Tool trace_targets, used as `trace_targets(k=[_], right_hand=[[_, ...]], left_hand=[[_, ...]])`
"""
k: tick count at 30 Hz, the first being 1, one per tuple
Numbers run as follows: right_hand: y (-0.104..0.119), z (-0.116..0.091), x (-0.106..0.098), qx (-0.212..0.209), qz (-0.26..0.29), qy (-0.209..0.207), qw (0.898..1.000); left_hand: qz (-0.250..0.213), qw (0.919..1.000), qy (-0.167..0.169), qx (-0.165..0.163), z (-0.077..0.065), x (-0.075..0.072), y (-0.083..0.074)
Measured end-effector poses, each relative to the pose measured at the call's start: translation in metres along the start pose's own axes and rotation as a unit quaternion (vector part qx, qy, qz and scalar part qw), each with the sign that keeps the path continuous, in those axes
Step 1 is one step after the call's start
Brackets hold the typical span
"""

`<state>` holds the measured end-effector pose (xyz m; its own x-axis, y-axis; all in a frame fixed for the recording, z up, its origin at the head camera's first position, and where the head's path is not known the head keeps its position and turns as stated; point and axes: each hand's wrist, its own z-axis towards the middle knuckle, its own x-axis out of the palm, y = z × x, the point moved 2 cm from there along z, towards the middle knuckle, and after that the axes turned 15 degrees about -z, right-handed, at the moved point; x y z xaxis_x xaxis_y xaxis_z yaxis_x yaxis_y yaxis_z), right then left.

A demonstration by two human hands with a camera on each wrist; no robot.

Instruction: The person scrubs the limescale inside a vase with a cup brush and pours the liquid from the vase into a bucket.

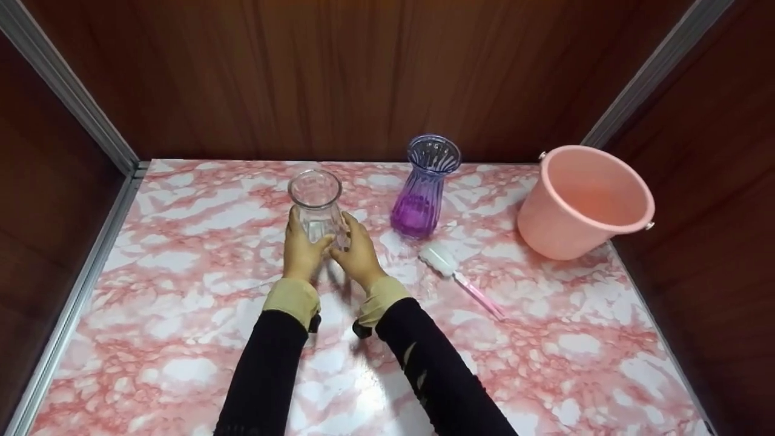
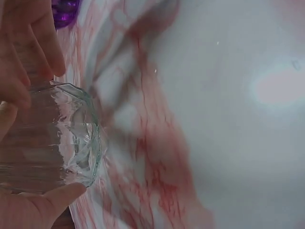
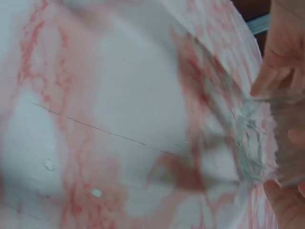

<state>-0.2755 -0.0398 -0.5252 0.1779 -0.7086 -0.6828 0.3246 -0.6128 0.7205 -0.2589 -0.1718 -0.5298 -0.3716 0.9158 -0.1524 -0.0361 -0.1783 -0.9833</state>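
Note:
A clear glass vase with a wide round rim stands upright between my two hands. My left hand grips its left side, the thumb across the front. Curled around the right side is my right hand, whose thumb comes close to the left one. Faceted glass shows at the vase's base in the left wrist view, near the marbled surface. The right wrist view shows the same base with fingers on either side. Whether the base touches the table is hard to tell.
To the right stands a ribbed purple vase, deeper magenta towards its bottom. A white sponge brush with a pink handle lies in front of it. Farther right is a pink bucket. Brown panels enclose the pink-and-white marbled table.

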Motion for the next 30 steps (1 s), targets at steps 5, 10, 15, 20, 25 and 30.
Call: trace_targets(k=[5,10,15,20,25,30], right_hand=[[-0.003,0.001,-0.001,0.012,0.053,0.049,0.997],[-0.004,0.000,0.000,0.000,0.071,0.089,0.993],[-0.005,-0.002,-0.002,-0.017,0.058,0.123,0.990],[-0.004,-0.003,-0.004,-0.035,0.048,0.131,0.990],[-0.010,-0.004,-0.005,-0.036,0.053,0.137,0.988],[-0.023,-0.008,-0.006,-0.014,0.040,0.114,0.993]], left_hand=[[0.009,0.9996,-0.004,-0.026,0.004,-0.001,0.000],[0.020,0.9979,-0.021,-0.058,0.008,-0.002,-0.002],[0.029,0.9967,-0.040,-0.065,0.011,-0.001,-0.002],[0.037,0.9961,-0.045,-0.066,0.013,-0.002,-0.004],[0.049,0.9952,-0.042,-0.074,0.015,-0.004,-0.007],[0.050,0.9949,-0.025,-0.084,0.019,-0.008,-0.006]])
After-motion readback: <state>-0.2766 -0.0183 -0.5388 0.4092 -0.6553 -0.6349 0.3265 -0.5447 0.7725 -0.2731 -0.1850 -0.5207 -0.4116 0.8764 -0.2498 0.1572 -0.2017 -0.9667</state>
